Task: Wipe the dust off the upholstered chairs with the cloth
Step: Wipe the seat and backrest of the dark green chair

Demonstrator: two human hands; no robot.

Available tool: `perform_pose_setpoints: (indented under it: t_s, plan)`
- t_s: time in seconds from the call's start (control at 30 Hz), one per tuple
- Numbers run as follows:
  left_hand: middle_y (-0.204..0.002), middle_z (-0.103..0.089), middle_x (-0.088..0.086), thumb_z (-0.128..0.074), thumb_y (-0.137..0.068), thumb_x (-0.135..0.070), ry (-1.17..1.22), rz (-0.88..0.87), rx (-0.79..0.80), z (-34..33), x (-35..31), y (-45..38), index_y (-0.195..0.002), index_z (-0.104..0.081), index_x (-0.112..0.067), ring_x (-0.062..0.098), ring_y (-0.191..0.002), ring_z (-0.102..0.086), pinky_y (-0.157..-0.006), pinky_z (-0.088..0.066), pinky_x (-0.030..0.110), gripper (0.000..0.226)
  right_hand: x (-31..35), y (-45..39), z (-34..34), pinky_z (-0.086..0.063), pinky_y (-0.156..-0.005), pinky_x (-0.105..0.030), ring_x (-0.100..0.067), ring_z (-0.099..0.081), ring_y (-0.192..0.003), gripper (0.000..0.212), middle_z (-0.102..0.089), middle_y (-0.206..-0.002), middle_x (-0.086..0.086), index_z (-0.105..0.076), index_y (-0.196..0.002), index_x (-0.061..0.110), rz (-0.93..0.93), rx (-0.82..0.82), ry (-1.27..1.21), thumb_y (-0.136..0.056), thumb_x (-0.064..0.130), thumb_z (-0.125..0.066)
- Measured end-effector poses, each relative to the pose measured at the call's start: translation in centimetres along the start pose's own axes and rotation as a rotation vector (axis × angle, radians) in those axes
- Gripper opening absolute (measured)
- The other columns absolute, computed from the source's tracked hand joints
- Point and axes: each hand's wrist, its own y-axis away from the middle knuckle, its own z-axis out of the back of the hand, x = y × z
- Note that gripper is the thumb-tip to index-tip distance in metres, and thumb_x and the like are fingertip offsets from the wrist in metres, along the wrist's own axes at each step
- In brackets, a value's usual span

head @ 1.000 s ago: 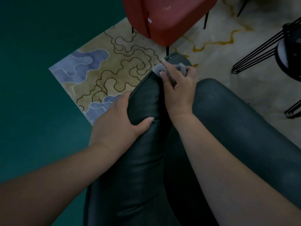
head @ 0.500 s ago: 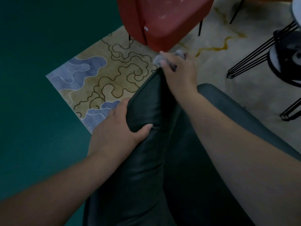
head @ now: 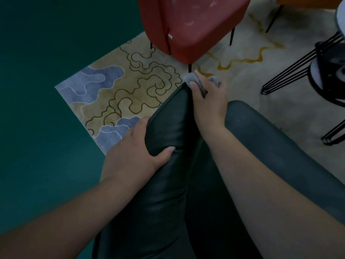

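A dark green upholstered chair (head: 168,184) fills the lower middle of the head view. My left hand (head: 134,156) grips the left side wing of the chair, thumb over its top edge. My right hand (head: 209,101) holds a small grey cloth (head: 190,78) bunched under its fingers, pressed against the far tip of that wing's inner face. A red upholstered chair (head: 190,25) stands just beyond, its seat corner close above the cloth.
A patterned rug (head: 119,90) in beige and blue lies under the chairs, with dark teal floor (head: 37,128) to the left. At the right stand a black wire-legged stool (head: 302,68) and its dark seat (head: 330,71).
My right hand slid the cloth forward along the wing to its far tip, then drew back slightly toward me. My left hand has kept its grip on the wing.
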Motion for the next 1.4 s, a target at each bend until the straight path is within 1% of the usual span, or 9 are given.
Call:
perform_pose_setpoints:
  t_s: [0.1, 0.23, 0.33, 0.47, 0.57, 0.8, 0.97, 1.1, 1.4]
  plan:
    - [-0.126, -0.053, -0.013, -0.046, -0.069, -0.082, 0.0, 0.011, 0.0, 0.0, 0.0, 0.0, -0.138, -0.023, -0.046, 0.014, -0.105, -0.057, -0.071, -0.045, 0.031, 0.082, -1.4, 0.8, 0.7, -0.03, -0.083, -0.004, -0.009, -0.049, -0.099, 0.035, -0.043, -0.115, -0.002, -0.056, -0.128, 0.037, -0.184, -0.054, -0.072, -0.093, 0.04, -0.054]
    - [-0.127, -0.053, -0.011, -0.046, -0.069, -0.082, -0.02, 0.009, 0.005, -0.1, -0.2, 0.0, -0.138, -0.023, -0.043, 0.015, -0.106, -0.057, -0.071, -0.044, 0.032, 0.082, -2.8, 3.9, 1.6, -0.042, -0.077, -0.011, -0.01, -0.055, -0.089, 0.036, -0.046, -0.105, -0.002, -0.058, -0.127, 0.024, -0.31, -0.081, -0.056, -0.094, 0.038, -0.054]
    - [-0.126, -0.053, -0.01, -0.046, -0.07, -0.081, -0.03, 0.014, 0.012, -0.1, -0.2, -0.1, -0.139, -0.023, -0.043, 0.016, -0.106, -0.057, -0.072, -0.045, 0.032, 0.082, -3.3, 5.7, 2.8, -0.037, -0.063, 0.003, -0.002, -0.054, -0.083, 0.035, -0.048, -0.104, -0.002, -0.061, -0.125, 0.021, -0.319, -0.036, -0.068, -0.094, 0.037, -0.054]
    - [-0.128, -0.052, -0.008, -0.045, -0.069, -0.081, -0.04, 0.02, 0.006, -0.1, -0.2, -0.1, -0.14, -0.021, -0.042, 0.018, -0.106, -0.058, -0.075, -0.047, 0.035, 0.084, 0.2, 2.6, 2.9, -0.029, -0.076, 0.004, 0.0, -0.044, -0.088, 0.034, -0.039, -0.11, 0.002, -0.059, -0.126, 0.033, 0.013, 0.023, -0.017, -0.092, 0.038, -0.056]
    - [-0.126, -0.052, -0.007, -0.045, -0.07, -0.081, -0.043, 0.011, 0.004, -0.1, -0.2, -0.1, -0.139, -0.022, -0.042, 0.018, -0.106, -0.058, -0.075, -0.047, 0.035, 0.082, 1.5, -1.0, 1.4, -0.036, -0.09, -0.021, -0.021, -0.046, -0.104, 0.033, -0.045, -0.112, -0.006, -0.062, -0.123, 0.034, 0.305, 0.16, 0.203, -0.09, 0.038, -0.059]
    - [-0.128, -0.052, -0.008, -0.046, -0.07, -0.08, -0.016, 0.013, 0.017, 0.0, -0.1, -0.1, -0.138, -0.024, -0.041, 0.017, -0.104, -0.058, -0.074, -0.047, 0.034, 0.081, -0.8, -7.9, 1.0, -0.034, -0.107, -0.035, -0.024, -0.047, -0.12, 0.032, -0.058, -0.127, -0.004, -0.065, -0.118, 0.031, -0.064, 0.238, 0.349, -0.097, 0.041, -0.042]
    - [-0.127, -0.053, -0.007, -0.045, -0.07, -0.079, -0.032, 0.004, 0.011, -0.2, 0.0, -0.2, -0.137, -0.024, -0.04, 0.018, -0.106, -0.057, -0.071, -0.044, 0.032, 0.081, 0.6, -1.8, 1.5, -0.042, -0.098, -0.03, -0.025, -0.054, -0.104, 0.027, -0.053, -0.117, -0.014, -0.067, -0.116, 0.027, 0.055, 0.267, 0.029, -0.094, 0.037, -0.053]
    - [-0.128, -0.052, -0.007, -0.046, -0.07, -0.079, -0.043, 0.017, 0.016, -0.2, -0.1, -0.3, -0.138, -0.023, -0.039, 0.018, -0.107, -0.056, -0.074, -0.047, 0.035, 0.082, 1.8, 2.7, 1.0, -0.04, -0.09, -0.023, -0.02, -0.047, -0.097, 0.025, -0.042, -0.105, -0.004, -0.068, -0.115, 0.026, 0.331, 0.189, 0.076, -0.091, 0.027, -0.061]
    - [-0.13, -0.052, -0.009, -0.047, -0.07, -0.079, -0.016, 0.01, 0.017, -0.2, -0.2, -0.3, -0.139, -0.023, -0.04, 0.016, -0.108, -0.056, -0.073, -0.044, 0.031, 0.083, 0.2, -2.6, 0.1, -0.037, -0.092, -0.019, -0.016, -0.051, -0.106, 0.029, -0.043, -0.114, -0.002, -0.061, -0.123, 0.033, -0.149, -0.018, -0.081, -0.095, 0.034, -0.053]
